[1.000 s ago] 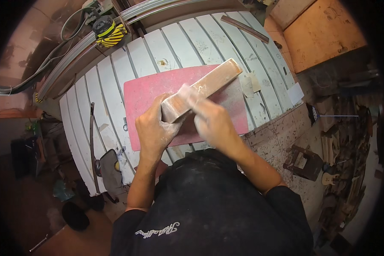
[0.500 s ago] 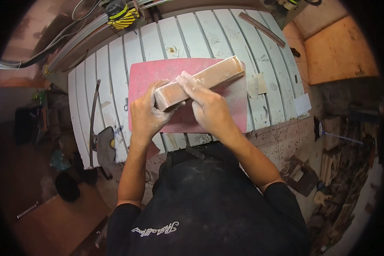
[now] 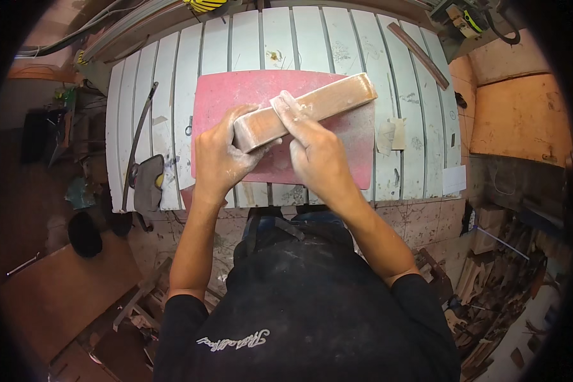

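Observation:
My left hand (image 3: 226,159) is closed round the left end of a long dusty wooden block (image 3: 331,95), which is tilted up toward the back right over a pink board (image 3: 219,95). My right hand (image 3: 312,146) lies across the block's left part, index finger stretched along its top and other fingers curled. Something small and pale under those fingertips is too indistinct to name. Both hands carry whitish dust.
The board lies on a white slatted table (image 3: 417,169). A dark strip (image 3: 418,54), a bent bar (image 3: 137,139), a grey pad (image 3: 148,184) and paper scraps (image 3: 398,134) lie around it. An orange panel (image 3: 516,121) stands right; stacked wood pieces (image 3: 490,286) fill the lower right.
My right fingers, blurred a second ago, now show clearly on the block. The view has shifted, so the table, hands and block appear higher in the picture.

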A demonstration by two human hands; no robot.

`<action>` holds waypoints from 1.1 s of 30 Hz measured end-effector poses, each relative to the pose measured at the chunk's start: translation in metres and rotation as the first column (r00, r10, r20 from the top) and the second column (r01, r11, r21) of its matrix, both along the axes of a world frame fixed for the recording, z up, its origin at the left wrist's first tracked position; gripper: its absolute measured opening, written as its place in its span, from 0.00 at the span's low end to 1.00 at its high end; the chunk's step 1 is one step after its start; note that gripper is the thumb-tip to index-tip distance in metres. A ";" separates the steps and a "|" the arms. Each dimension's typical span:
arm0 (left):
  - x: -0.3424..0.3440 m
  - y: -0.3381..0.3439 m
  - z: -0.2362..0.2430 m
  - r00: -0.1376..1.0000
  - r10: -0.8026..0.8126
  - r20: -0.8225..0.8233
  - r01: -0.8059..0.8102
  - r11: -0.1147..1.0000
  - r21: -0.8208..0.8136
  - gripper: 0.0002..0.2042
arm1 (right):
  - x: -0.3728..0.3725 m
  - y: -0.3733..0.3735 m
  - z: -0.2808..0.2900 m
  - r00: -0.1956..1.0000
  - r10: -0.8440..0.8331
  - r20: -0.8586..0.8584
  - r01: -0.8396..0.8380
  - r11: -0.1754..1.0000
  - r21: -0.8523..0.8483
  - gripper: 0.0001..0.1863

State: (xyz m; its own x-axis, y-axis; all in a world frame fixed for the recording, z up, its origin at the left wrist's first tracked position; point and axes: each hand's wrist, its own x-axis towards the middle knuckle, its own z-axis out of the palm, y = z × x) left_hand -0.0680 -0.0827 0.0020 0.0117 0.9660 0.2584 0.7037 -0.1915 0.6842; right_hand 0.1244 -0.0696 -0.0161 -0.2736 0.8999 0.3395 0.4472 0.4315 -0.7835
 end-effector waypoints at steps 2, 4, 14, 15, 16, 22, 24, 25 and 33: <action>-0.007 0.005 -0.003 0.999 -0.044 0.006 0.045 0.999 -0.019 0.30 | -0.012 -0.019 0.014 1.000 0.004 -0.001 -0.004 0.999 0.034 0.34; -0.009 0.010 -0.001 0.996 -0.090 0.022 0.089 0.994 0.058 0.31 | -0.018 -0.028 0.018 0.993 0.111 -0.048 -0.110 0.994 0.021 0.35; -0.002 0.017 -0.005 0.990 -0.088 0.115 0.082 0.995 0.057 0.22 | -0.014 -0.021 0.021 0.992 0.014 0.122 -0.010 0.999 -0.033 0.39; -0.002 0.017 -0.006 0.993 -0.084 0.087 0.079 0.995 0.067 0.22 | -0.015 -0.021 0.024 0.991 -0.006 0.130 0.016 0.997 -0.070 0.39; -0.004 0.015 -0.008 0.992 -0.090 0.093 0.084 0.994 0.070 0.22 | -0.017 -0.024 0.028 0.991 -0.012 0.136 0.021 0.998 -0.067 0.39; -0.001 0.015 -0.006 0.991 -0.086 0.100 0.076 0.992 0.099 0.21 | -0.011 -0.016 0.026 0.999 -0.011 0.049 0.019 0.985 -0.172 0.39; -0.003 0.014 -0.009 0.991 -0.067 0.117 0.060 0.996 0.067 0.21 | -0.013 -0.025 0.027 0.998 0.061 0.002 -0.060 0.994 -0.089 0.37; -0.003 0.014 -0.009 0.991 -0.066 0.117 0.058 0.996 0.069 0.21 | -0.014 -0.028 0.028 0.995 0.101 -0.018 -0.101 0.994 -0.047 0.35; -0.001 0.015 -0.009 0.993 -0.063 0.096 0.050 0.991 0.127 0.21 | -0.016 -0.019 0.023 0.996 0.076 0.036 -0.076 0.997 0.003 0.38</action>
State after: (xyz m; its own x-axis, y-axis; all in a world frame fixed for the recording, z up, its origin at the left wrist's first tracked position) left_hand -0.0692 -0.0674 -0.0065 0.0335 0.9249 0.3787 0.6193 -0.3167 0.7185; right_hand 0.1088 -0.0884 0.0065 -0.3532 0.8746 0.3321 0.4404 0.4686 -0.7658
